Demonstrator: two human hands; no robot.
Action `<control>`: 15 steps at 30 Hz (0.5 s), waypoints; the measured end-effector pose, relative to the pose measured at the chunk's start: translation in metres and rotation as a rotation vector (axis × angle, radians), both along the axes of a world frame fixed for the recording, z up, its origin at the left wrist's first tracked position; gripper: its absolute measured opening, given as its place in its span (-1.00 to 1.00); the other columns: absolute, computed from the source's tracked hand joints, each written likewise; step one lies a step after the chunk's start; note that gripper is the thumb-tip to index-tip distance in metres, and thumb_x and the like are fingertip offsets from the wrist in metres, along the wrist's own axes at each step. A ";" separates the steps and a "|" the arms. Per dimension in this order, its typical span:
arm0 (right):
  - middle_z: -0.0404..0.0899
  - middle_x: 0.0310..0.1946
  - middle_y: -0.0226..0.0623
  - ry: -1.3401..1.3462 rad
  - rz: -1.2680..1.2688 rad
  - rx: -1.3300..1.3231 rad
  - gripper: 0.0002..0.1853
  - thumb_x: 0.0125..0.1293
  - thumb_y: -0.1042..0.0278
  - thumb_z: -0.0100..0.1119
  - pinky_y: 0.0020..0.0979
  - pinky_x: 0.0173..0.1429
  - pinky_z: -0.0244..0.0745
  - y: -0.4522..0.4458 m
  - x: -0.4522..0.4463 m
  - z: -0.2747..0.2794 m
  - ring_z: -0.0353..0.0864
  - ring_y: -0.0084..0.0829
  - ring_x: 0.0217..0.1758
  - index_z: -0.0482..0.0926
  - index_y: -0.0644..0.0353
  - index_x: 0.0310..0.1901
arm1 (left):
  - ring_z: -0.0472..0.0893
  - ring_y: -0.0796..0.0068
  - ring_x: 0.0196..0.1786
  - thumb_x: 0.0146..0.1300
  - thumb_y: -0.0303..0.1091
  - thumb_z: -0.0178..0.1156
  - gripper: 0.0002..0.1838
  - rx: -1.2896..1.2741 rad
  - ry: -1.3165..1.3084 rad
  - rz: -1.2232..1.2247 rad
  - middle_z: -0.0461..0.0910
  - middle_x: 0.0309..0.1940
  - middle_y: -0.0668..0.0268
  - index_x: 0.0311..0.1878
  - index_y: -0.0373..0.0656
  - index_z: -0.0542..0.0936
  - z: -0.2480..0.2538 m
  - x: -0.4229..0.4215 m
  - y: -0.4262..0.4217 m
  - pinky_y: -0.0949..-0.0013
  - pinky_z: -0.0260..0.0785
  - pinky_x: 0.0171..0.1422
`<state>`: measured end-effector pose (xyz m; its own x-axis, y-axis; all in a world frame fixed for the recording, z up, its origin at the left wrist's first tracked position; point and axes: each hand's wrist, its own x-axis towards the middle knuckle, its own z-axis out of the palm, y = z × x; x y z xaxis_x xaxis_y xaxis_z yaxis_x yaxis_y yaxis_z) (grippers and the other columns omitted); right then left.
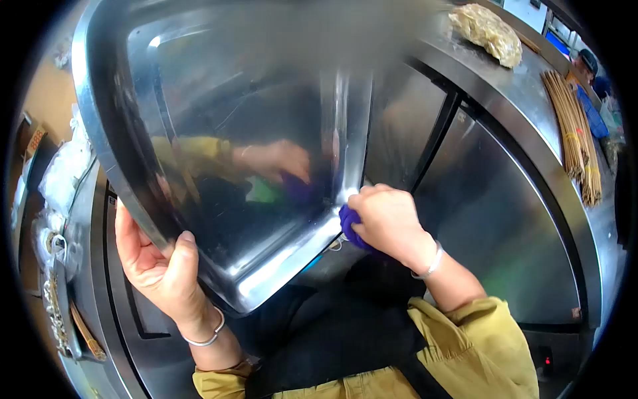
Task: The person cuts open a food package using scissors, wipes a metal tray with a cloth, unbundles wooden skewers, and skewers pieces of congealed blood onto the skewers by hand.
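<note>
A large, shiny stainless steel tray [246, 272] is held up tilted in front of me, its inside facing me. My left hand [163, 266] grips its left rim, thumb on the inner side and fingers behind. At the tray's right lower corner, my right hand [389, 216] is closed around a bunched purple cloth [350, 225], pressed against the rim. Part of the cloth is hidden under my fingers. The tray's base mirrors my right arm, the cloth and a green patch. A blur covers the tray's top right part.
Behind the tray stands a steel counter [492, 86] with dark-edged steel doors [498, 219] below. On it lie a bag of pale food [486, 33] and bundles of thin wooden sticks [573, 136]. Clear plastic bags [66, 173] lie at the left. A person [587, 63] is at the far right.
</note>
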<state>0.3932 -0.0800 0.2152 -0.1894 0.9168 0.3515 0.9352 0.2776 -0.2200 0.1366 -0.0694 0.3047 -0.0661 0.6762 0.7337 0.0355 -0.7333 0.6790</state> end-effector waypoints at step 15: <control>0.57 -0.34 -0.26 0.063 0.352 -0.314 -0.73 -0.12 0.36 0.28 -0.27 -0.12 0.45 -0.015 -0.007 0.008 0.52 -0.21 -0.21 0.60 0.09 -0.28 | 0.55 0.49 0.00 -0.01 -0.77 0.05 -0.30 0.029 -0.063 0.088 0.51 0.04 0.15 0.30 -0.36 0.22 -0.014 0.004 0.007 0.56 0.34 0.07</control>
<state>0.3860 -0.0954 0.2235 -0.4950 0.8644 0.0883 0.7782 0.4862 -0.3976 0.1408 -0.0622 0.2910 -0.1710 0.6442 0.7455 0.0583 -0.7487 0.6603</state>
